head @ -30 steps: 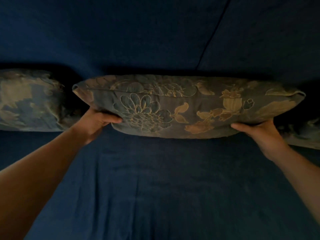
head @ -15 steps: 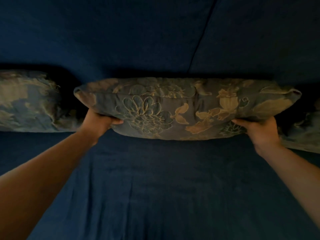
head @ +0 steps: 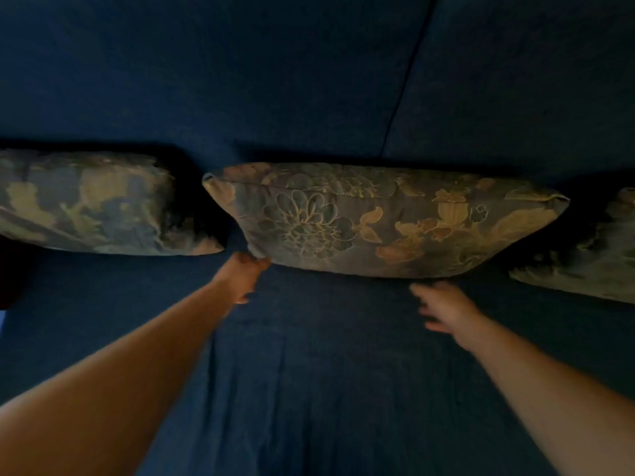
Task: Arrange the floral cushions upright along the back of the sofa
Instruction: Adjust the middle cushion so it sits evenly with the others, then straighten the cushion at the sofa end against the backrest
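I record only two items outside the task, both at the far left border of the view, beyond the sofa [head: 309, 372] seat. The first is a dark reddish-brown patch [head: 8, 280]; it is too dim for me to identify. Just below it, touching the frame edge, is a small pale blue sliver [head: 1, 322], also unidentifiable. Light is poor throughout, and I can resolve nothing further.

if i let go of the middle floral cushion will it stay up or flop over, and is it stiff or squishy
The middle floral cushion looks plump and rounded, so it is probably soft and light. It leans on the sofa back with its long edge on the seat, so it will likely stay up. The right hand is off it; the left hand only touches a corner.
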